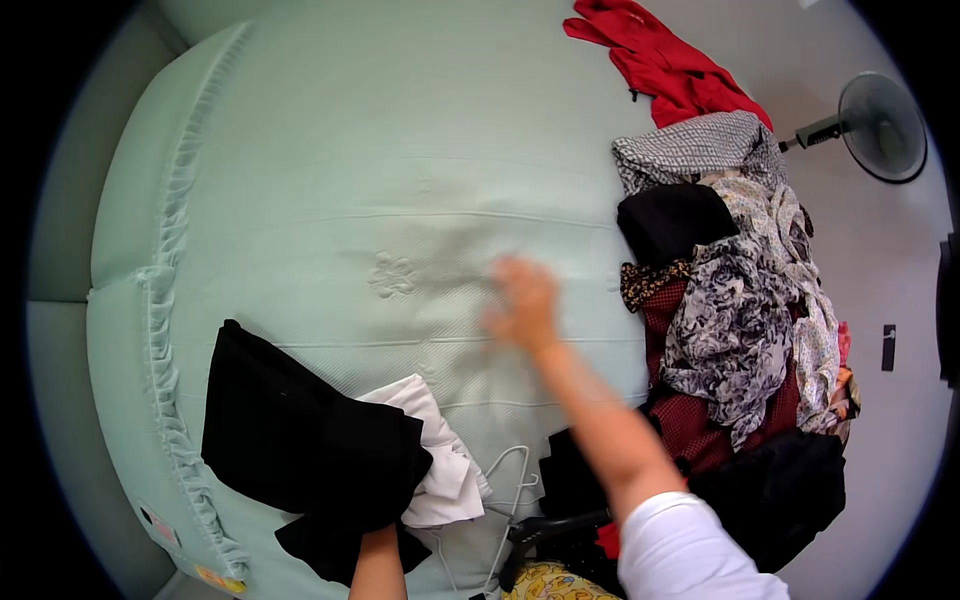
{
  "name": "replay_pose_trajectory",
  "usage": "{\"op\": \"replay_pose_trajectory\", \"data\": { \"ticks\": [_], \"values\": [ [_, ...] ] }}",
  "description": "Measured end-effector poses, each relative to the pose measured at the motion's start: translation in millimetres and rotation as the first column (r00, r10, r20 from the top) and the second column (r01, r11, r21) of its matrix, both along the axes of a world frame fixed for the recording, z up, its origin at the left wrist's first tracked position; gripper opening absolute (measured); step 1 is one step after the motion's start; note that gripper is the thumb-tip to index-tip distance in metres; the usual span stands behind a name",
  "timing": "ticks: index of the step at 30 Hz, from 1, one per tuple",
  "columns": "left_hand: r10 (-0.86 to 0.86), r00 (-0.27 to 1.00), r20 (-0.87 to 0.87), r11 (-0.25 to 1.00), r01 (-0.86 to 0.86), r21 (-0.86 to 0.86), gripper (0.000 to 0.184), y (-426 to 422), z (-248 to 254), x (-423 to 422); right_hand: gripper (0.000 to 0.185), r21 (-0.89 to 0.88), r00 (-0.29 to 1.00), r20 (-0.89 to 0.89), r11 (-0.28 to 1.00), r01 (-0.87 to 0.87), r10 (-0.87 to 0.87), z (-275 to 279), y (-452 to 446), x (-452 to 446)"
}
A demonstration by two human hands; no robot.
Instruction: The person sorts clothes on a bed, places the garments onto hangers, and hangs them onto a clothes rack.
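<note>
My right hand [525, 303] is over the pale green bedspread [400, 120], blurred by motion. Its fingers look spread, and I see nothing in them. At the lower left lies a folded black garment [300, 430], and my left hand [379, 550] reaches in under its near edge. That hand's fingers are hidden by the cloth, so its grip does not show. A white garment [445, 470] sticks out beside the black one. Just right of it are white wire hangers [517, 487] on the bedspread.
A heap of clothes runs along the right, with a grey-and-white patterned garment [735, 330], a black folded piece [675, 220] and a red garment [680, 65] at its far end. Beyond it stands a device with a round, clear head [880, 125]. Yellow printed cloth [555, 582] is at the bottom.
</note>
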State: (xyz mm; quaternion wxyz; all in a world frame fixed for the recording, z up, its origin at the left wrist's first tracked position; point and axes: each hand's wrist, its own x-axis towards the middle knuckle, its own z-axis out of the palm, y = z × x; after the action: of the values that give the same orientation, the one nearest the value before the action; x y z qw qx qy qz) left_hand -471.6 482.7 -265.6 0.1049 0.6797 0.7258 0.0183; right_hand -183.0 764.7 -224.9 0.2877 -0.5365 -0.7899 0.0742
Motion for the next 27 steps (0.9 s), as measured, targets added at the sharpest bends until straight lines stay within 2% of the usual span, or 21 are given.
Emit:
{"op": "replay_pose_trajectory", "data": {
  "ticks": [1,2,3,4,5,7,8,10,12,13,14,16,18,20,21,22,23,25,26,27],
  "values": [
    [-0.009,1.0,-0.004,1.0,0.009,0.009,0.042,2.1,-2.5,-0.5,0.061,0.125,0.962,0.02,0.955,0.268,-0.273,23.6,27.7,46.9],
    [-0.015,1.0,-0.01,1.0,0.015,0.017,0.042,4.8,-6.3,-1.3,0.066,0.403,0.825,0.142,0.793,0.456,-0.547,50.2,51.3,94.8],
    [-0.018,1.0,-0.014,1.0,0.019,0.018,0.041,2.8,-8.9,-0.2,0.073,0.35,0.686,0.411,0.799,0.489,-0.6,61.7,64.1,144.6],
    [-0.019,1.0,-0.021,1.0,0.02,0.02,0.041,1.4,-11.2,-0.6,0.065,-0.062,0.684,0.586,0.817,0.573,-0.435,58.0,65.4,190.4],
    [-0.026,0.999,-0.028,0.999,0.026,0.023,0.041,-1.3,-12.1,-3.2,0.065,-0.071,0.679,0.594,0.812,0.579,-0.432,37.3,60.8,210.2],
    [-0.029,0.998,-0.053,0.999,0.03,0.032,0.041,-8.3,-14.6,-4.3,0.052,0.084,0.639,0.581,0.818,0.568,-0.504,-19.9,53.6,227.9],
    [-0.032,0.997,-0.066,0.999,0.035,0.038,0.041,-10.5,-15.5,-5.6,0.049,0.175,0.685,0.49,0.83,0.529,-0.539,-37.8,54.3,228.6],
    [-0.04,0.996,-0.083,0.998,0.043,0.041,0.04,-15.8,-15.0,-10.9,0.047,0.258,0.713,0.474,0.856,0.449,-0.517,-46.8,59.0,234.2],
    [-0.036,0.995,-0.094,0.998,0.041,0.053,0.04,-17.2,-16.4,-12.0,0.045,0.18,0.734,0.503,0.886,0.427,-0.456,-38.7,62.6,238.8],
    [-0.033,0.994,-0.1,0.997,0.04,0.063,0.04,-17.5,-17.5,-12.5,0.036,0.119,0.718,0.526,0.875,0.47,-0.456,-23.8,61.9,230.1],
    [-0.033,0.993,-0.11,0.996,0.041,0.077,0.04,-16.1,-19.0,-14.0,0.026,-0.105,0.675,0.608,0.8,0.59,-0.418,14.0,59.7,206.8],
    [-0.04,0.99,-0.137,0.991,0.057,0.123,0.039,-17.5,-22.5,-17.4,0.017,-0.101,0.733,0.538,0.832,0.545,-0.415,22.4,55.7,201.1],
    [-0.069,0.972,-0.223,0.961,0.124,0.247,0.039,-21.8,-28.3,-17.3,0.015,-0.145,0.843,0.429,0.897,0.418,-0.324,26.8,33.8,178.5],
    [-0.076,0.935,-0.346,0.893,0.218,0.394,0.039,-30.9,-27.8,-13.7,0.017,-0.179,0.971,0.149,0.961,0.212,-0.187,32.6,-14.9,131.3],
    [0.082,0.991,-0.101,0.997,-0.081,0.016,0.034,-28.1,-7.2,-4.9,0.019,-0.309,0.989,0.059,0.939,0.15,-0.138,41.1,-48.8,100.3],
    [0.35,0.934,-0.071,0.858,-0.35,-0.375,0.03,-24.8,15.1,4.5,0.019,-0.389,0.998,-0.006,0.919,0.056,-0.064,37.7,-84.7,74.5],
    [0.33,0.944,0.004,0.908,-0.316,-0.277,0.03,-29.2,27.2,8.3,0.019,-0.417,0.995,-0.096,0.905,-0.078,0.041,30.4,-126.2,50.3],
    [0.286,0.947,0.149,0.956,-0.271,-0.109,0.032,-39.4,51.8,18.2,0.023,-0.593,0.976,-0.157,0.775,-0.218,0.154,36.9,-215.9,13.0],
    [0.268,0.938,0.221,0.963,-0.265,-0.04,0.034,-45.7,67.1,23.2,0.027,-0.617,0.97,-0.205,0.752,-0.23,0.129,40.9,-256.0,2.4],
    [0.325,0.927,0.185,0.942,-0.3,-0.153,0.035,-59.8,81.0,26.3,0.029,-0.683,0.974,-0.222,0.704,-0.194,0.053,35.9,-290.8,-2.1]
  ]
}}
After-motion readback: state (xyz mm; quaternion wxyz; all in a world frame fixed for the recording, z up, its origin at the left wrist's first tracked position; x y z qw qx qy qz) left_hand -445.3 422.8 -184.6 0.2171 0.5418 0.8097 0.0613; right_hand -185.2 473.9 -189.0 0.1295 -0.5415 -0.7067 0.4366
